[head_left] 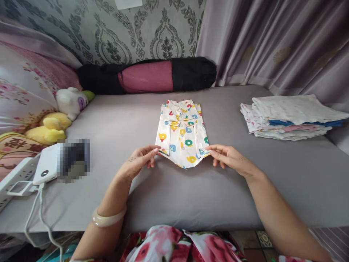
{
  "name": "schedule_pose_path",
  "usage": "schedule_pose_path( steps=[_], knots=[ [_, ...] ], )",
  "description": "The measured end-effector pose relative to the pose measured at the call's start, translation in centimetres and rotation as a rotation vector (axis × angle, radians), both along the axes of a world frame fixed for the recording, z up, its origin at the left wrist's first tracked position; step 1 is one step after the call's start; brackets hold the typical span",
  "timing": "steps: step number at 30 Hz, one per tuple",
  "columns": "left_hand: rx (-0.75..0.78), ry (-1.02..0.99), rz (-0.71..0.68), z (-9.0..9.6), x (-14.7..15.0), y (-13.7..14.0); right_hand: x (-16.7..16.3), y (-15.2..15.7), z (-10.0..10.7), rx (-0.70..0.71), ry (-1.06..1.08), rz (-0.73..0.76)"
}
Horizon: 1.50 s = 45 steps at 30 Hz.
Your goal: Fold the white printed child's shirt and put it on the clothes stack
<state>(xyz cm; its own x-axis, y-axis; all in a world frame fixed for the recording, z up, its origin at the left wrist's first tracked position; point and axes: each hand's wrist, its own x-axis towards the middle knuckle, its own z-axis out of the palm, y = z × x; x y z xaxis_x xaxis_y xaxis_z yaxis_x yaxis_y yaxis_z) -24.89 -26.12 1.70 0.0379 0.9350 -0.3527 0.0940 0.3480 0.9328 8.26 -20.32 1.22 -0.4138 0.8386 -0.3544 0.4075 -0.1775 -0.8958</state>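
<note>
A small white shirt (181,136) with colourful printed shapes lies on the grey sheet, its collar pointing away from me and its sides folded inward. My left hand (141,158) pinches the lower left corner between thumb and fingers. At the lower right corner, my right hand (227,158) pinches the fabric in the same way. Between the two hands the curved hem hangs toward me, its front edge slightly raised off the sheet. A pale bangle circles my left wrist.
A stack of folded clothes (291,118) sits at the right. Plush toys (51,127), a white power bank (47,165) with cables and a power strip (17,178) are at the left. A black and pink rolled bag (147,76) lies along the wall.
</note>
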Motion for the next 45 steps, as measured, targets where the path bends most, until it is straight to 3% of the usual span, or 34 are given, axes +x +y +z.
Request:
schedule_pose_path(
  steps=[6, 14, 33, 38, 42, 45],
  knots=[
    [0.019, -0.097, 0.088, -0.5, -0.2, 0.2, 0.3, 0.1, 0.1, 0.013, 0.154, -0.147],
    [0.077, -0.142, 0.099, -0.6, 0.2, 0.1, -0.3, 0.1, 0.3, -0.012, 0.204, -0.220],
    [0.126, 0.005, 0.185, -1.2, 0.7, 0.2, -0.8, -0.2, -0.2, -0.004, 0.176, -0.160],
    [0.266, 0.342, 0.132, -1.4, 1.4, 0.5, -1.7, 0.0, -0.5, 0.237, 0.078, -0.078],
    [0.542, 0.738, -0.135, -1.6, 2.3, 1.4, -3.5, -0.1, -0.2, 0.589, -0.225, 0.145],
    [0.615, 0.957, -0.326, -1.9, 3.6, 2.5, -5.4, -0.3, -0.3, 0.836, -0.463, 0.386]
  ],
)
